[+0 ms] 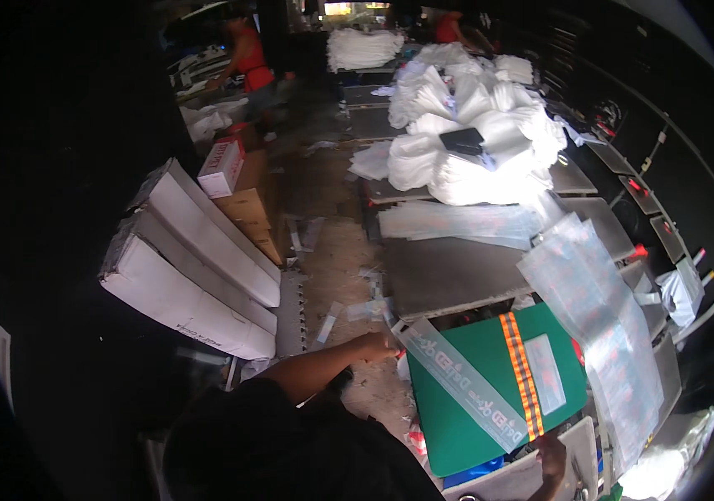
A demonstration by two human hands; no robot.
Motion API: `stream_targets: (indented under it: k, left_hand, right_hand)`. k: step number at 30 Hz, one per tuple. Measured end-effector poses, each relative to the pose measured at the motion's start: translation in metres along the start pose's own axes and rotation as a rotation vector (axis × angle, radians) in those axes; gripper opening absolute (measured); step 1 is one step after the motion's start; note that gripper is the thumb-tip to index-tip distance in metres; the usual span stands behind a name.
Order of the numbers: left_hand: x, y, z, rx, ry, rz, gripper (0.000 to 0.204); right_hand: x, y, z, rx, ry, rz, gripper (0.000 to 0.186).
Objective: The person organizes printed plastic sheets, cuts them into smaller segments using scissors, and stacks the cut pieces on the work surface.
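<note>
My left hand (380, 347) pinches the upper-left end of a clear strip with white printing (457, 384). The strip lies diagonally across a green board or fabric piece (449, 434). My right hand (550, 457) is curled at the board's lower right, beside the strip's lower end; whatever its fingers grip is hard to make out. An orange and yellow striped band (515, 351) crosses the green piece, with a pale translucent rectangle (545, 374) just right of it.
Long translucent sheets (586, 309) drape along the right. Beyond are grey platens (449, 267) with white cloth piles (474, 167). Long white cartons (190, 301) and stacked boxes (236, 196) stand left, beside a littered floor (327, 250). Two people in red (248, 63) are farther back.
</note>
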State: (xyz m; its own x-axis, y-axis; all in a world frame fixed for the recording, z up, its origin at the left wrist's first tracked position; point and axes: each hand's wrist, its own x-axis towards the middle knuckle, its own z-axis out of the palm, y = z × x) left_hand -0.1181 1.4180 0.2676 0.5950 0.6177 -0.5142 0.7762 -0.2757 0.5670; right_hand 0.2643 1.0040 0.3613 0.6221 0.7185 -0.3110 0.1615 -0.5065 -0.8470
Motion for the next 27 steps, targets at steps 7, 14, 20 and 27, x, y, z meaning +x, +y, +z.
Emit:
stream_targets:
  k: [7,14,20,27]
  left_hand:
    - [-0.012,-0.098,-0.047,-0.082,-0.100,-0.008,0.047]
    - [0.001,-0.201,-0.083,-0.038,0.234,0.112,0.048]
    - [-0.003,-0.302,-0.098,0.435,-0.212,-0.034,0.048]
    - [0.051,-0.300,-0.174,0.034,-0.156,0.198,0.043]
  right_hand:
    - [-0.014,-0.173,0.005,-0.115,0.508,-0.672,0.009]
    - [-0.035,-0.249,0.026,-0.225,0.567,-0.470,0.012]
    - [-0.041,-0.275,0.032,-0.273,0.616,-0.388,0.015]
    - [-0.048,-0.308,0.051,-0.277,0.616,-0.351,0.019]
